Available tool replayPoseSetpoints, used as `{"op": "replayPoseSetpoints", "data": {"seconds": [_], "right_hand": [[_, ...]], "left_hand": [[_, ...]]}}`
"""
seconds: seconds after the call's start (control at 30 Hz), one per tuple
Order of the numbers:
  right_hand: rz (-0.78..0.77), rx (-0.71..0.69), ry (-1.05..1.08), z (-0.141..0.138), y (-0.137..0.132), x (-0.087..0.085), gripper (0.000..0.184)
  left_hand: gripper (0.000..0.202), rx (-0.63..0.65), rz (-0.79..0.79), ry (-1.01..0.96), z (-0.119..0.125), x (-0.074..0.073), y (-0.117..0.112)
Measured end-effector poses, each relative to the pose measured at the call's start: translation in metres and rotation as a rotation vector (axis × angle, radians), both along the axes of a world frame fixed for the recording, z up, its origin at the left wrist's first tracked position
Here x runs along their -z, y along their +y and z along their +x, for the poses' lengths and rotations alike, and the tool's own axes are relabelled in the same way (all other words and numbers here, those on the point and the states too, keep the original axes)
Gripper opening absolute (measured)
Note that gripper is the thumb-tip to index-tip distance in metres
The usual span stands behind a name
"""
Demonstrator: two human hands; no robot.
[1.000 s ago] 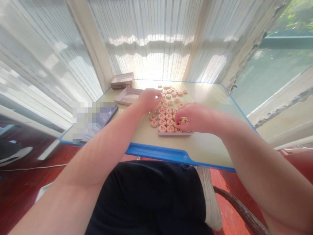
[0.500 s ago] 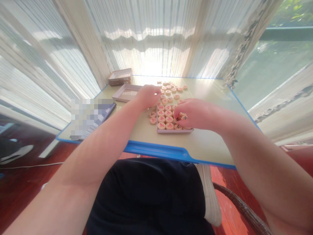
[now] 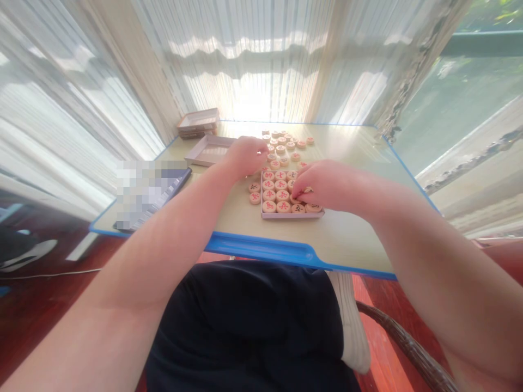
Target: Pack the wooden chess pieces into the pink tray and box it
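A shallow open box (image 3: 292, 216) on the table holds rows of round wooden Chinese chess pieces (image 3: 283, 207), with red characters on the left and dark ones on the right. Over the box's right side, my right hand (image 3: 327, 185) is closed at the fingertips around a Chinese chess piece (image 3: 306, 191), partly hidden by the fingers. My left hand (image 3: 247, 155) hovers beyond the box's left corner, fingers curled together beside the loose pieces; what they hold, if anything, is hidden. Two pieces (image 3: 254, 193) lie against the box's left side.
Loose pieces (image 3: 290, 145) are scattered behind the box. An empty shallow tray (image 3: 206, 149) sits left of them, with stacked boxes (image 3: 199, 122) in the far left corner. A partly blurred dark-edged flat object (image 3: 163, 196) lies at left. Blue trim (image 3: 261, 250) edges the table.
My right fingers have closed in lower over the box's right-hand pieces, covering ones that showed before. My left hand has stayed nearly in place. The view has shifted slightly.
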State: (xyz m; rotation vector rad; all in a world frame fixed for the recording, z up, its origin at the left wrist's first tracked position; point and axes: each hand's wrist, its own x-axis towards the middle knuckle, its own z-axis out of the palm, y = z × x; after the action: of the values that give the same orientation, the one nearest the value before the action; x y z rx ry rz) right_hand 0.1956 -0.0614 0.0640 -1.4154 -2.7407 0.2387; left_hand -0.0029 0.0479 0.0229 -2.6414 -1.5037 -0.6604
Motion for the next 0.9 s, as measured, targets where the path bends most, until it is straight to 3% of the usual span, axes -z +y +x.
{"op": "replayPoseSetpoints", "data": {"seconds": [0.47, 0.9], "right_hand": [[0.038, 0.089, -0.170, -0.014, -0.012, -0.010, 0.021], [0.097, 0.084, -0.089, -0.009, -0.012, -0.004, 0.019]], "left_hand": [[0.024, 0.004, -0.003, 0.026, -0.002, 0.001, 0.002], [0.026, -0.009, -0.002, 0.043, 0.003, -0.004, -0.006]]}}
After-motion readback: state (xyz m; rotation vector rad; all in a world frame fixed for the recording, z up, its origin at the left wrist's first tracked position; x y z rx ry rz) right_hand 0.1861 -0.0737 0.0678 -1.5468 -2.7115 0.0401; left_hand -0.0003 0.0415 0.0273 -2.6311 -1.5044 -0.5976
